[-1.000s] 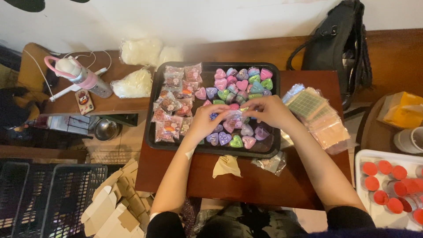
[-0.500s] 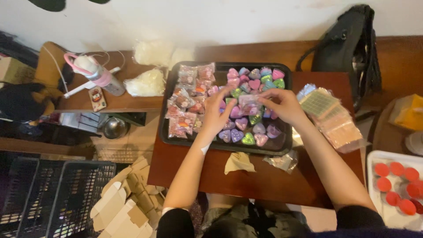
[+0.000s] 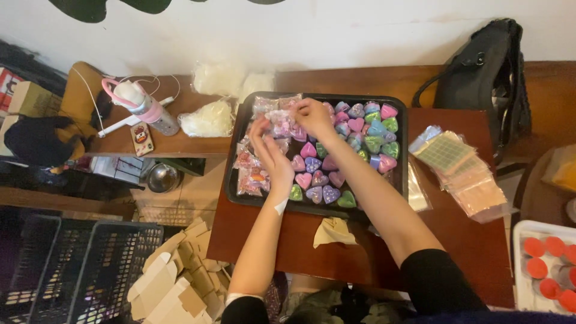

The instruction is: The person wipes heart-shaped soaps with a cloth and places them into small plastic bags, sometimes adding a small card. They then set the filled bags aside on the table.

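Near edge: cardboard pieces (image 3: 171, 282) on the floor beside dark mesh crates (image 3: 72, 270). White bin (image 3: 521, 252) at right holds red round lids (image 3: 543, 258).

Red-brown tabletop (image 3: 468, 252): crumpled yellowish scrap (image 3: 333, 231) just in front of the tray. Stack of clear packets (image 3: 465, 174) to the right of the tray, one with a green grid sheet on top.

Black tray (image 3: 403, 150), rectangular. Right and centre part: heart shapes (image 3: 318, 180) in pink, purple, green and blue, packed close in rows. Left part: bagged hearts (image 3: 252, 177) in clear wrap, piled along the left wall.

Left hand (image 3: 270, 153): forearm runs up from the near edge, palm over the bagged pile, fingers half curled and spread; contact with a bag likely, grip cannot be told.

Right hand (image 3: 312, 115): forearm crosses the tray diagonally, black sleeve at the elbow. Fingers pinched on a small bag (image 3: 281, 123) at the tray's far left corner, above the pile.

Beyond: wooden shelf (image 3: 180, 141) with pink-capped bottle (image 3: 147, 105), white wadding bags (image 3: 210, 117), small card. Black bag (image 3: 486, 78) against the wall at far right.
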